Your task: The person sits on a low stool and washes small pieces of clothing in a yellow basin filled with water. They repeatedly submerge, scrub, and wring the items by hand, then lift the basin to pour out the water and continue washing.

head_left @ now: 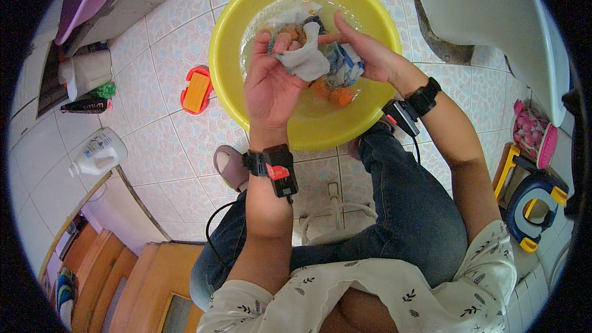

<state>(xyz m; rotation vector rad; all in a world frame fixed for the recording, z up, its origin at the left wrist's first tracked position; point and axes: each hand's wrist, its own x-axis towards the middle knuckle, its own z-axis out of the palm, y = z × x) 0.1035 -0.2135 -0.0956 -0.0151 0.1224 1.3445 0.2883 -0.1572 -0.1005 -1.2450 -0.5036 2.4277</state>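
Note:
In front of me stands a yellow plastic basin point(226, 101) holding cloudy, sudsy water and several wet pieces of fabric. My left hand point(275, 83) is palm up over it, its curled fingers holding a small white cloth point(307, 62), perhaps a sock. At the right, my right hand point(374, 58) cups a bunched blue-and-white patterned cloth point(343, 67), thumb raised and some fingers hidden behind the fabric. The two cloths touch; whether they are one piece I cannot tell. Below the hands, an orange item point(340, 96) lies in the water.
An orange soap bar point(196, 92) rests in a red dish point(188, 104) left of the basin. Farther left lies a white jug-shaped bottle point(104, 150). A white fixture point(495, 14) stands at upper right. A blue-and-yellow folding step stool point(527, 212) leans at right.

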